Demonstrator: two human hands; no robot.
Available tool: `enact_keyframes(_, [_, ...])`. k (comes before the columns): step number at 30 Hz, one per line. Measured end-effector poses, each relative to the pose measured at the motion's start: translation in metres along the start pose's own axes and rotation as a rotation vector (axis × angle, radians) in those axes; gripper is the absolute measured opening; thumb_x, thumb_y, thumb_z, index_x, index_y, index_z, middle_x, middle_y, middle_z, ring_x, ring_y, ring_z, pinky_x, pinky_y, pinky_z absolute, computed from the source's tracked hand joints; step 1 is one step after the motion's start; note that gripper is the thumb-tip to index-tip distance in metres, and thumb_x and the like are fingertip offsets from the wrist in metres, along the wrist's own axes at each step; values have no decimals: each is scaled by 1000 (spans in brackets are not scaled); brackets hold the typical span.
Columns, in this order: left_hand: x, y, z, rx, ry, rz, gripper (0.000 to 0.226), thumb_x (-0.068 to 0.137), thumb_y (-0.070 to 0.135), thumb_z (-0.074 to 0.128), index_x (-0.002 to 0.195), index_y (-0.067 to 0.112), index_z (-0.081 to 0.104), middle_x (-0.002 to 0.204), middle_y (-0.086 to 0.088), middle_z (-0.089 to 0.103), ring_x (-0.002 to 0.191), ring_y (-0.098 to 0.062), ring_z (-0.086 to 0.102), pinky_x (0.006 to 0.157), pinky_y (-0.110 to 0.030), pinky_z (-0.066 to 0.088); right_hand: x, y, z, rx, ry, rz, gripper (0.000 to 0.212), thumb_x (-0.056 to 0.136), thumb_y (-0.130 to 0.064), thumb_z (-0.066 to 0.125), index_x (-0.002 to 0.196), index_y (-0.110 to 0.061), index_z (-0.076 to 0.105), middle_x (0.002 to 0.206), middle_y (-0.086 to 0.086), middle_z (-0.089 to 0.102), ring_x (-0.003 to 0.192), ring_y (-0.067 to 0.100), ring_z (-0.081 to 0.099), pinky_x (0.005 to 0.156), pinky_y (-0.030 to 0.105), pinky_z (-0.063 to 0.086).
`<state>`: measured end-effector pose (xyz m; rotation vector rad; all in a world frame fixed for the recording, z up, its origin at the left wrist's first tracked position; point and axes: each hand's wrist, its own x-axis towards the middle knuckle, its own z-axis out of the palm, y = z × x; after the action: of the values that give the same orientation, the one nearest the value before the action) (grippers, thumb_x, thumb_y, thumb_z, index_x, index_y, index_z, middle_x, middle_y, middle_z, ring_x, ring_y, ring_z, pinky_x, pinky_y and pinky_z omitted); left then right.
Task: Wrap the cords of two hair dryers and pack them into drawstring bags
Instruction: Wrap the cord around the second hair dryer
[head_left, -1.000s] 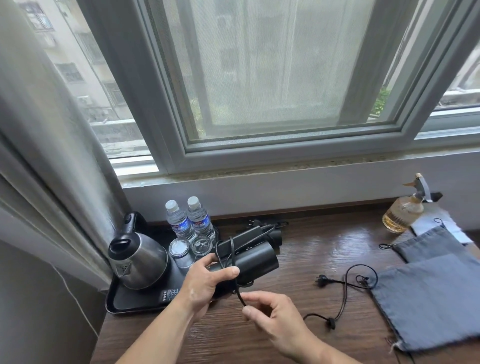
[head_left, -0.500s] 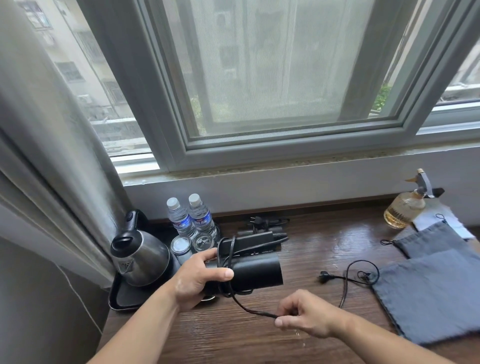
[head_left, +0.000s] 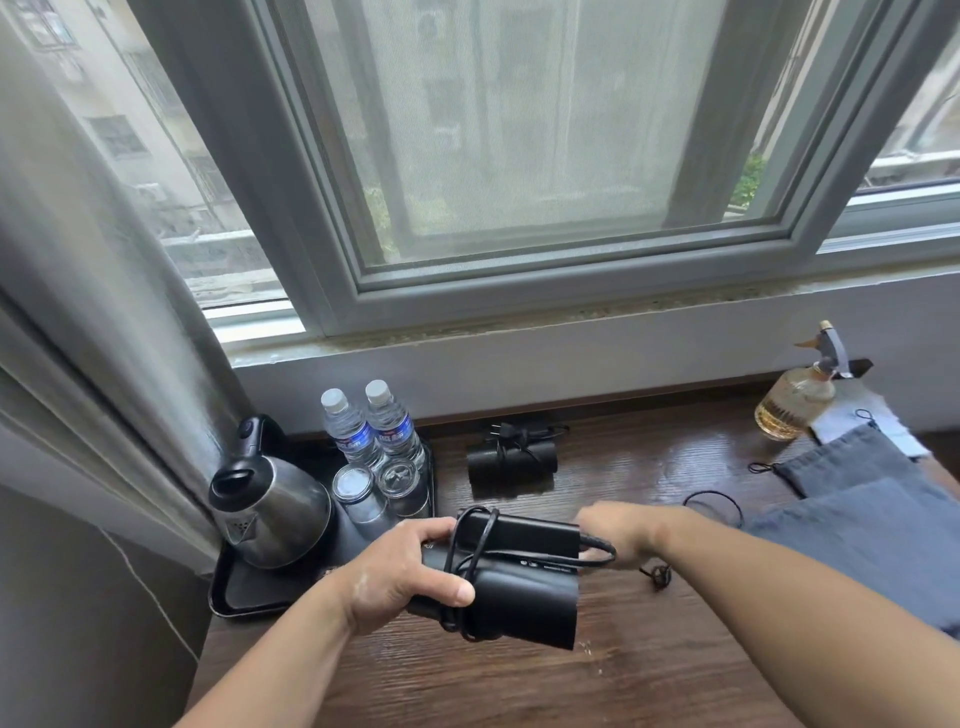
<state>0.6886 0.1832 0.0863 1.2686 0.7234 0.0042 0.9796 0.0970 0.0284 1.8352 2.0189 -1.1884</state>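
Note:
My left hand (head_left: 402, 574) grips a folded black hair dryer (head_left: 519, 597) above the wooden desk, thumb over its barrel. Its black cord (head_left: 470, 564) loops round the body twice. My right hand (head_left: 621, 535) is behind the dryer's right end, holding the cord where it bends back; its fingers are partly hidden. The plug (head_left: 660, 576) dangles just right of that hand. A second black hair dryer (head_left: 511, 460) lies near the wall with its cord wound round it. Two grey drawstring bags (head_left: 852, 519) lie flat at the right.
A black tray (head_left: 244, 597) at the left holds a steel kettle (head_left: 267, 512), two water bottles (head_left: 371, 431) and two upturned glasses (head_left: 379, 488). A glass spray bottle (head_left: 797, 400) stands at the far right by the wall. A curtain hangs at the left.
My right hand has carried the cord from the front of the dryer up and behind its right end, adding a turn. The loose cord on the desk is shorter and the plug is drawn closer.

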Motion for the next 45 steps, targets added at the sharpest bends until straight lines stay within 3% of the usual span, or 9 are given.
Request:
enact_keyframes(3, [0,-2,1,33,-26,-33,62,63,-1,81,123,5,67,120,-37,65,99,-40,66,87,-57,51,8,6,-17,-56,37,56,28,89,-48,61,76,-23,60,90,4,72,76,21,58,73,34,48])
enact_keyframes(7, [-6,-2,-1,140,-37,-90,54,65,-4,80,117,6,69,98,-16,73,84,-29,69,67,-37,58,2,17,-37,-76,71,113,31,88,-52,66,84,-21,63,84,-2,68,80,20,60,72,33,46])
enact_keyframes(11, [-9,-4,-2,196,19,-158,48,72,-12,78,116,0,66,86,-13,72,70,-27,69,59,-33,58,-6,27,-52,-89,115,143,23,89,-47,67,79,-27,60,80,-9,64,82,18,59,76,33,47])
enact_keyframes(14, [-7,-9,-3,191,59,-165,47,70,-10,79,114,1,67,89,-16,73,71,-30,69,61,-35,59,-8,28,-58,-87,194,141,27,90,-46,67,70,-33,52,74,-13,58,79,15,57,73,29,44])
enact_keyframes(21, [3,-22,-8,143,197,-162,51,61,4,87,110,11,73,96,-22,75,73,-35,71,63,-39,57,-22,-6,-78,-9,409,28,11,93,-43,67,92,-32,69,80,-17,61,74,0,56,65,19,39])
enact_keyframes(28, [10,-28,-12,84,390,-90,51,54,16,92,102,8,75,98,-17,79,92,-35,77,87,-49,62,-37,-53,-79,71,531,19,18,95,-42,62,95,-28,74,88,-9,73,82,8,66,77,28,53])
enact_keyframes(32, [18,-32,-14,67,489,-55,66,48,37,97,107,17,75,102,-7,80,97,-27,76,96,-48,59,-39,-79,-66,171,567,-12,20,99,-33,55,106,-26,73,92,-11,71,80,1,61,68,8,41])
enact_keyframes(39, [24,-23,-3,-121,552,31,63,51,29,94,107,12,73,97,-19,79,90,-45,75,82,-57,59,-41,-109,-22,462,698,-83,23,99,-22,58,115,-27,73,99,-17,74,96,-2,64,84,12,46])
enact_keyframes(45, [30,-15,1,-285,556,48,68,52,26,92,110,1,67,99,-36,72,78,-45,69,77,-54,51,-32,-116,26,650,806,-72,22,94,-23,68,112,-34,75,73,-30,67,71,-4,61,67,7,39])
